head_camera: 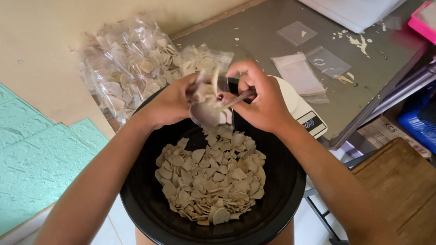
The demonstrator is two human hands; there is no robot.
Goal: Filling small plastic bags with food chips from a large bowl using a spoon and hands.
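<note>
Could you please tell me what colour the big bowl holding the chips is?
Black bowl, seen in the head view.

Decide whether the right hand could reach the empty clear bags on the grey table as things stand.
Probably yes: the empty bags lie uncovered just beyond the right hand, but that hand now holds a spoon.

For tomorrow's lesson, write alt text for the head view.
Two hands, left and right, spoon pale chips from a black bowl into a small bag. Filled bags and a scale lie behind.
</note>
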